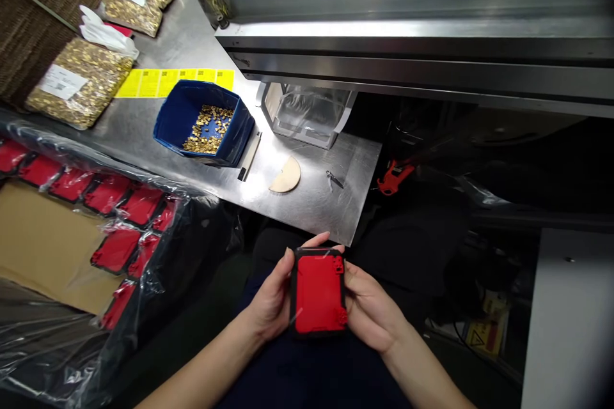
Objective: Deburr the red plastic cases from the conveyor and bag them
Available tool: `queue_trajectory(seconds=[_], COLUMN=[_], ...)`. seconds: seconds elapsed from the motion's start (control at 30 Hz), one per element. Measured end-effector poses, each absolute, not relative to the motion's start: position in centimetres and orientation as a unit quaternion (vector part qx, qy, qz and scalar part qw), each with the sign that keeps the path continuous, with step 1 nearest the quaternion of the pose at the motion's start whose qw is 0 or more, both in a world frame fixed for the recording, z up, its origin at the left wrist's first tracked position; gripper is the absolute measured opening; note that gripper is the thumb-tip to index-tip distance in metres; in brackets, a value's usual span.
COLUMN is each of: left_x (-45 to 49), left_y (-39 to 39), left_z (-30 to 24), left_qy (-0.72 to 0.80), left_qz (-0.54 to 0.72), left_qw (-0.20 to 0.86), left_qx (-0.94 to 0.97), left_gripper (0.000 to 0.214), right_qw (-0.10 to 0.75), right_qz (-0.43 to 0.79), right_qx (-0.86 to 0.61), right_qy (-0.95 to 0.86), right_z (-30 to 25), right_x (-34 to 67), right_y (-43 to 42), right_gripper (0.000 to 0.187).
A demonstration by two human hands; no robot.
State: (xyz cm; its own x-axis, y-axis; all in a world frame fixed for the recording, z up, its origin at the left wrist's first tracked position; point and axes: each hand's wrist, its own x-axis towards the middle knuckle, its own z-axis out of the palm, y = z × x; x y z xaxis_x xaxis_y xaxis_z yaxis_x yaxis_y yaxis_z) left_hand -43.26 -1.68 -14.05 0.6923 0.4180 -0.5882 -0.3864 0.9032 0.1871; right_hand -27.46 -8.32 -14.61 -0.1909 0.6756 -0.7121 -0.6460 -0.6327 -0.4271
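Between my two hands, above my lap, is a red plastic panel with a black rim [319,294] and two small red fittings along its right side. My left hand [273,300] grips its left edge, thumb upright along the rim. My right hand [371,307] holds the right edge, its fingers partly hidden behind the panel. Nearest on the metal table [307,209] lie a pale half-round piece [286,176], a small metal clipper-like tool [334,179] and a white-handled tool with black ends [250,156].
A blue bin [167,128] of small brass-coloured parts stands on the table beside a clear bin [311,112]. Bagged brass parts [81,80] and yellow labels [165,82] lie behind. Similar red panels [108,193] fill a plastic-lined box at left. A metal conveyor frame [407,32] crosses above.
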Motion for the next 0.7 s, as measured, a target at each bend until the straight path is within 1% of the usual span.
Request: queue_trajectory(seconds=[0.03,0.1,0.17,0.2,0.27,0.33,0.37,0.43,0.5,0.53,0.57,0.6,0.7], left_x=[-43.6,-44.6,-46.1,-46.9,-48.4,-49.6,-50.0,-50.5,-50.7,-50.7,-50.8,-50.8,-50.7], left_y=[-1.6,-1.5,-1.4,-1.3,-1.5,-1.7,-1.9,-2.3,-2.8,-3.0,-3.1,-3.2,-3.5], left_z=[-14.3,-14.7,-15.2,-15.4,-15.7,-16.0,-16.2,-16.4,-16.5,-16.5,-16.6,-16.6,-17.0], left_qy=[0.311,0.299,0.304,0.311,0.330,0.347,0.353,0.357,0.354,0.353,0.353,0.355,0.376], left_qz=[0.223,0.243,0.266,0.274,0.277,0.270,0.266,0.261,0.264,0.270,0.277,0.283,0.290], left_qw=[0.924,0.923,0.914,0.909,0.901,0.896,0.895,0.894,0.894,0.893,0.891,0.889,0.879], left_qx=[0.012,-0.009,-0.030,-0.040,-0.053,-0.059,-0.063,-0.071,-0.075,-0.073,-0.070,-0.064,-0.040], left_gripper=[0.069,0.058,0.049,0.048,0.050,0.054,0.057,0.061,0.065,0.066,0.066,0.066,0.062], right_qw=[0.410,0.347,0.268,0.237,0.211,0.195,0.179,0.128,0.063,0.033,0.009,-0.009,-0.030], right_qz=[0.771,0.731,0.618,0.549,0.433,0.355,0.321,0.250,0.217,0.217,0.223,0.231,0.245], right_qx=[-0.482,-0.541,-0.623,-0.659,-0.700,-0.690,-0.669,-0.608,-0.528,-0.495,-0.471,-0.457,-0.465], right_qy=[-0.065,-0.229,-0.397,-0.456,-0.527,-0.600,-0.646,-0.743,-0.819,-0.841,-0.854,-0.859,-0.851], right_z=[-14.5,-14.4,-14.4,-14.4,-14.7,-15.3,-15.7,-16.7,-17.7,-18.0,-18.2,-18.2,-17.5], right_x=[-27.6,-27.2,-26.4,-26.1,-25.6,-25.6,-25.8,-26.3,-26.5,-26.5,-26.5,-26.4,-25.6], right_y=[-8.1,-7.6,-6.6,-5.8,-3.4,0.1,2.1,6.4,10.3,11.9,13.1,13.8,13.6], right_gripper=[0.043,0.044,0.039,0.034,0.026,0.022,0.025,0.043,0.061,0.064,0.062,0.056,0.034])
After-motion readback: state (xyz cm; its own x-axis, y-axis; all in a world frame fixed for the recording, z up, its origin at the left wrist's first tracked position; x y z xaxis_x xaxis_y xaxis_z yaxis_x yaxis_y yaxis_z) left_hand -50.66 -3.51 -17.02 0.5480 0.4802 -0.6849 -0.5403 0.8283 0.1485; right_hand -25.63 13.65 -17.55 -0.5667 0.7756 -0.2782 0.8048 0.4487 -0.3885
